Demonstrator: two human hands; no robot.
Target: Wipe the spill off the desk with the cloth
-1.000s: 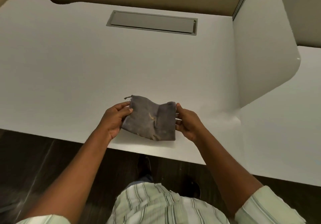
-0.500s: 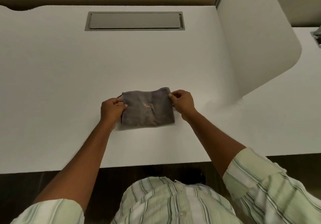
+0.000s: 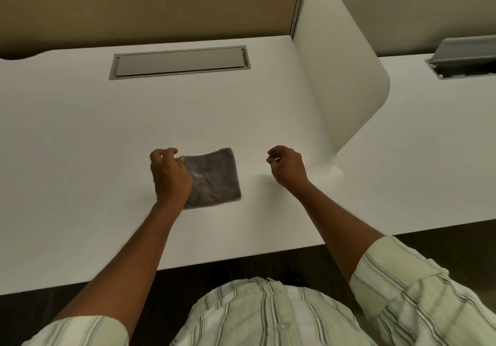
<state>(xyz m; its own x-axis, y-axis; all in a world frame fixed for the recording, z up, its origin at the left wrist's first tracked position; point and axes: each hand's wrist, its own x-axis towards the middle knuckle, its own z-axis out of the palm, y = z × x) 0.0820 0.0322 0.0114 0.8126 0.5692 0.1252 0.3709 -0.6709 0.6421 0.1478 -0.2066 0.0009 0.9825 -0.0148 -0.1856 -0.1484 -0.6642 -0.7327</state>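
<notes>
Between the two hands, though far closer to the left one, a folded grey cloth (image 3: 213, 178) lies flat on the white surface (image 3: 80, 144). The left hand (image 3: 169, 175) covers the cloth's left edge, knuckles up and fingers curled; whether those fingers pinch the fabric or only rest on it cannot be told. The right hand (image 3: 287, 166) is apart from the cloth, off to its right with a strip of bare surface between them; it is loosely curled, fingertips drawn toward the thumb, gripping nothing. A small pale mark shows near the middle of the cloth. No spill can be made out on the surface around the hands. Beyond the hands, toward the far edge, a long grey cable hatch (image 3: 179, 62) is set flush into the surface with its lid down. To the right of the right hand a white divider panel (image 3: 335, 77) stands upright, and past it a second hatch (image 3: 464, 56) has its lid raised. Striped sleeves (image 3: 402, 278) are rolled above the forearms.
</notes>
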